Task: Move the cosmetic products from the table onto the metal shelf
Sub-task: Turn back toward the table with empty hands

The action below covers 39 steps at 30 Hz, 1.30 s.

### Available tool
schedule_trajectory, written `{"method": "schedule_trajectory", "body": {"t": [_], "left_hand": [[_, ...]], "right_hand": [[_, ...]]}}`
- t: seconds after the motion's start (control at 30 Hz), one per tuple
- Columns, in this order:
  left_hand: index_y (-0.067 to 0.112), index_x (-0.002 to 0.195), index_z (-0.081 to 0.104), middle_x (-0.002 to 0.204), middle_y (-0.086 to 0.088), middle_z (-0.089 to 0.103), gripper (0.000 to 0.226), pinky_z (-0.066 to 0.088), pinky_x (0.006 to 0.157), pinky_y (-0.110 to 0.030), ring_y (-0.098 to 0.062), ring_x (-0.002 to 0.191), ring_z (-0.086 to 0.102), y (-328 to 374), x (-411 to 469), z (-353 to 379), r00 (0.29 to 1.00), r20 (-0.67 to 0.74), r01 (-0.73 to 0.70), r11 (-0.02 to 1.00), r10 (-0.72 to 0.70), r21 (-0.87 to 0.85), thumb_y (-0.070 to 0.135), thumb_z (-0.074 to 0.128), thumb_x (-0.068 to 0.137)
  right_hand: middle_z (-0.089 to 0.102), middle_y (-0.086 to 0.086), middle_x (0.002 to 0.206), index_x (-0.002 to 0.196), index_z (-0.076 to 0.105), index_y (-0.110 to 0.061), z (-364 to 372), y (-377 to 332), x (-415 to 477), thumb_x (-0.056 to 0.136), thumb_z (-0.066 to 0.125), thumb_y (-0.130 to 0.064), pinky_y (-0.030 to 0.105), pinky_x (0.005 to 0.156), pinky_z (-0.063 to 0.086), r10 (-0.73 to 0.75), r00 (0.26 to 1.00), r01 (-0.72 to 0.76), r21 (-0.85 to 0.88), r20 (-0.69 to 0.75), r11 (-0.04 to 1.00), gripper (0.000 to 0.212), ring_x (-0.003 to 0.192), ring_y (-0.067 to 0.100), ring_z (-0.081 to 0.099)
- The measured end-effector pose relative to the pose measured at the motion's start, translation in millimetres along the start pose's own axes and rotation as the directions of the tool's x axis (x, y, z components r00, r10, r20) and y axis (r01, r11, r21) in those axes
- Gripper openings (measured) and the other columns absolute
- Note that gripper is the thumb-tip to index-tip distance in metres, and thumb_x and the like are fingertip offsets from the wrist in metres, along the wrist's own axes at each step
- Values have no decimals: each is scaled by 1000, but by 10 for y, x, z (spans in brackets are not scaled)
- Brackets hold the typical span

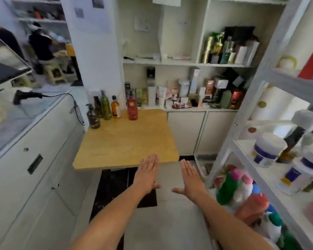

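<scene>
Bottles cluster at the far left corner of the wooden table [126, 141] — a dark pump bottle [93, 117] nearest me at the left edge, a dark brown bottle [97, 106] behind it, a tall olive-green bottle [105, 107] just beside that, an amber bottle [115, 107] with a white label, and a red bottle [132, 107] standing a little apart to the right. All five stand upright on the tabletop.

I hold both arms out in front of me, over the floor at the near edge of the table. My left hand [148, 173] is flat and spread, fingers straight, its fingertips just over the table's near rim, holding nothing. My right hand [190, 177] is likewise flat and empty, thumb pointing inward, hanging clear of the table.

On my right stands the metal shelf [246, 112], painted white — white tubs with blue labels [266, 150] sit on one level, and colourful bottles [238, 186] crowd the level below. Beyond the table, a white wall unit [202, 64] is packed with boxes and tubes.
</scene>
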<state>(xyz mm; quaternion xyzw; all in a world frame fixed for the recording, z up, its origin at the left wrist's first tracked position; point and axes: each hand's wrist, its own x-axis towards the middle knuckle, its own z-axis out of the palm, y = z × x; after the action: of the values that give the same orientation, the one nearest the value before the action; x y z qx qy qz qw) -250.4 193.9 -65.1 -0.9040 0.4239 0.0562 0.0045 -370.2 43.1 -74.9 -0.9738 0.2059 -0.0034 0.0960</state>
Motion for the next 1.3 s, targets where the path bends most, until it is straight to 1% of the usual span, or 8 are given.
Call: {"method": "schedule_trajectory", "body": {"t": [0.13, 0.23, 0.53, 0.83, 0.93, 1.07, 1.2, 1.3], "left_hand": [[11, 148, -24, 157, -6, -26, 113, -15, 114, -40, -23, 146, -21, -480, 502, -220, 986, -42, 158, 986, -160, -52, 56, 58, 85], [10, 148, -24, 158, -6, -25, 114, -13, 115, -41, -24, 146, -19, -808, 733, -261, 957, -35, 282, 953, -288, -114, 57, 59, 84], [8, 148, -23, 158, -8, -24, 115, -9, 117, -42, -25, 146, -20, -2198, 1335, -203, 888, 1, 454, 876, -460, -159, 59, 58, 84], [8, 136, -34, 155, -11, -29, 116, -18, 111, -42, -23, 137, -33, -4116, 1966, -113, 884, 18, 465, 874, -467, -144, 61, 56, 84], [7, 139, -32, 155, -12, -29, 117, -16, 114, -44, -28, 142, -27, -4763, 2214, -156, 884, 44, 465, 869, -465, -166, 61, 56, 84], [5, 147, -24, 156, -13, -27, 113, -11, 118, -45, -30, 143, -25, -5267, 2521, -178, 892, 78, 451, 877, -445, -163, 55, 58, 87], [6, 145, -27, 155, -13, -30, 115, -17, 112, -43, -25, 133, -36, -5551, 2823, -82, 925, 80, 380, 905, -372, -190, 54, 59, 85], [6, 146, -26, 155, -11, -29, 115, -13, 117, -44, -26, 139, -31, -5669, 3034, -10, 939, 114, 343, 915, -326, -212, 55, 59, 85]], "right_hand": [[-19, 6, 156, 144, -22, -5, -92, -185, 918, 76, 58, -66, 29, 114, -11, -145, 989, 145, 38, -1, 989, 122, 146, 20, -13], [-14, 7, 158, 146, -20, -7, -149, -353, 1504, 77, 59, -64, 31, 118, -5, -195, 981, 194, 39, 11, 980, 120, 147, 19, -11], [-18, 4, 158, 147, -19, -9, 110, -1212, 2873, 78, 57, -65, 31, 119, 0, -308, 944, 304, 51, 118, 951, 117, 146, 18, -13], [-16, 5, 158, 147, -18, -7, 482, -2493, 4324, 76, 59, -66, 31, 118, -4, -299, 940, 294, 49, 163, 954, 120, 146, 19, -12], [-17, 6, 158, 147, -19, -6, 521, -2968, 4796, 77, 62, -61, 29, 117, -4, -296, 941, 289, 64, 167, 955, 119, 146, 18, -12], [-17, 7, 158, 147, -18, -5, 534, -3388, 5256, 80, 62, -57, 28, 118, -3, -300, 939, 294, 64, 166, 954, 117, 146, 19, -12], [-15, 6, 158, 148, -16, -5, 649, -3653, 5626, 80, 65, -52, 29, 120, 0, -281, 936, 279, 39, 211, 959, 116, 146, 19, -12], [-14, 6, 158, 148, -14, -5, 733, -3754, 5822, 80, 69, -42, 30, 121, 1, -262, 935, 266, 13, 238, 964, 114, 146, 19, -11]]}}
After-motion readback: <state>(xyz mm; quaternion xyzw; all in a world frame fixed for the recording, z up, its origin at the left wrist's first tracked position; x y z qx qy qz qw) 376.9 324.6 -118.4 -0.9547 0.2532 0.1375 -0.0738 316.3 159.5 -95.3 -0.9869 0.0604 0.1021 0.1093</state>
